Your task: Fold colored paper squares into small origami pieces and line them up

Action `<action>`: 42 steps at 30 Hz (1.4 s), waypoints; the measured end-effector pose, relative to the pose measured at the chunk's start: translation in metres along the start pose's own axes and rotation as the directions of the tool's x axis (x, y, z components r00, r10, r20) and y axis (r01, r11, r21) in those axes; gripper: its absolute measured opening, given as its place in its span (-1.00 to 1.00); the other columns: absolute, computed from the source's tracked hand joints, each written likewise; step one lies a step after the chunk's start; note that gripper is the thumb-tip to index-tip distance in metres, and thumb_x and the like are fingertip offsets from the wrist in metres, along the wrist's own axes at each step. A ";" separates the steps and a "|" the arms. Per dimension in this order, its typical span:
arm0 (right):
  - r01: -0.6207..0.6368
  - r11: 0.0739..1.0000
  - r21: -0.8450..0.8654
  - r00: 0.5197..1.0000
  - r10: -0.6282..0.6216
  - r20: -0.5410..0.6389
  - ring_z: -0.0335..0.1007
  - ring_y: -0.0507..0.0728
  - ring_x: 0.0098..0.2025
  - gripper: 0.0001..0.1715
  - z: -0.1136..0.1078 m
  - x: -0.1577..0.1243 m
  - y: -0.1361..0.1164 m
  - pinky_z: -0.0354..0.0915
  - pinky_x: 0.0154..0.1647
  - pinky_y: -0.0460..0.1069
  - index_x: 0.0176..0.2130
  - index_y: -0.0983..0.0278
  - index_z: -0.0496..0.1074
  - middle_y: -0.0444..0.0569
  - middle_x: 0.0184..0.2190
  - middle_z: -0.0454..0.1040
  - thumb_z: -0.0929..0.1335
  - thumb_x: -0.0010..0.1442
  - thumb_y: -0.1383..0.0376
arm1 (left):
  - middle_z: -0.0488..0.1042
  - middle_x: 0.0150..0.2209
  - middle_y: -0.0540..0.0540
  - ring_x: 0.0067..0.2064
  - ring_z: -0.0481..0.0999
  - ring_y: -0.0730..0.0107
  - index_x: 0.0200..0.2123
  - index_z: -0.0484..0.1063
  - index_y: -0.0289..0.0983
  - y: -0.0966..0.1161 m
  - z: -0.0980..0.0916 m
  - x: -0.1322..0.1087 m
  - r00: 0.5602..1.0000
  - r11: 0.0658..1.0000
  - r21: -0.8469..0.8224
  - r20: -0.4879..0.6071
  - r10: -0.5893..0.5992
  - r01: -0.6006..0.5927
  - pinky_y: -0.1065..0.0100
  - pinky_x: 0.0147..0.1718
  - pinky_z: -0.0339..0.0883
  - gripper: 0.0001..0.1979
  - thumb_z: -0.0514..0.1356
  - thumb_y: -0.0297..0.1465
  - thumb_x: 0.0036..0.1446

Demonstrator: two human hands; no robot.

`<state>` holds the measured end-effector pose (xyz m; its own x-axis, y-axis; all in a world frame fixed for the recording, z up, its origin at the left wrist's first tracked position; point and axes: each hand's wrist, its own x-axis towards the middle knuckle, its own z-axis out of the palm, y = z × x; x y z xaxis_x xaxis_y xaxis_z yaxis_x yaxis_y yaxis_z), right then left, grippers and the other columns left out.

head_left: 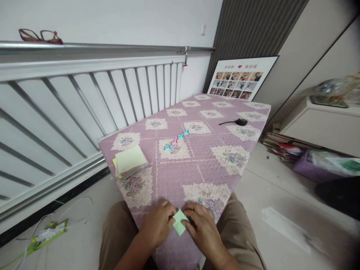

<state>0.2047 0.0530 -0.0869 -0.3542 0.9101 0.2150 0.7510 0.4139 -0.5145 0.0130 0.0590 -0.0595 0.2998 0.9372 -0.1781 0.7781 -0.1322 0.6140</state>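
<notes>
A small light green folded paper (180,222), diamond-shaped with crease lines, lies at the near end of the cloth-covered table. My left hand (161,221) pinches its left corner between curled fingers. On the other side, my right hand (201,225) grips the right edge, its thumb lying on the paper's face. Farther up the table stand several little folded paper pieces in a slanting row, among them a blue one (168,147) and a pink one (174,141). To the left sits a stack of square coloured paper (131,161) with a pale yellow-green sheet on top.
The purple floral tablecloth (171,176) covers the table. A black object with a thin strap (241,122) lies at the far right. A white radiator (84,101) runs along the left, with glasses (41,36) on the pipe above. A power strip (50,234) rests on the floor.
</notes>
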 end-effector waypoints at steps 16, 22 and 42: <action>0.193 0.981 -0.020 0.968 -0.193 -0.161 0.27 0.13 -0.30 -0.88 0.010 -0.005 0.005 0.12 -0.23 0.04 -0.40 0.21 0.36 -0.12 -0.42 0.39 0.36 0.16 0.39 | 0.41 -0.23 0.01 -0.20 0.38 0.39 -0.31 0.41 -0.18 -0.010 0.012 -0.005 0.995 0.974 0.207 -0.008 0.099 -0.096 0.38 -0.24 0.16 -0.89 0.09 -0.41 0.24; 0.257 0.962 -0.096 0.959 -0.266 -0.099 0.24 0.11 -0.31 -0.82 0.008 -0.008 0.005 0.15 -0.24 0.02 -0.42 0.24 0.36 -0.08 -0.43 0.37 0.29 0.23 0.40 | 0.41 -0.20 -0.05 -0.24 0.39 0.37 -0.24 0.43 -0.19 -0.009 0.013 -0.011 0.991 0.907 0.398 0.040 0.131 -0.136 0.39 -0.29 0.20 -0.75 -0.05 -0.39 0.32; 0.300 0.952 -0.063 0.954 -0.301 0.007 0.32 0.11 -0.24 -0.79 -0.005 -0.013 0.002 0.28 -0.13 0.04 -0.27 0.21 0.46 -0.06 -0.34 0.44 0.27 0.22 0.45 | 0.42 -0.15 -0.03 -0.12 0.34 0.32 -0.15 0.45 -0.16 -0.013 0.018 -0.015 0.980 0.900 0.388 0.093 0.176 -0.199 0.35 -0.21 0.13 -0.75 -0.03 -0.35 0.33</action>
<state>0.2138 0.0425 -0.0867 -0.5677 0.7434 0.3536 0.6432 0.6686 -0.3731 0.0081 0.0405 -0.0790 0.4822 0.8651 -0.1382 0.8549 -0.4302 0.2900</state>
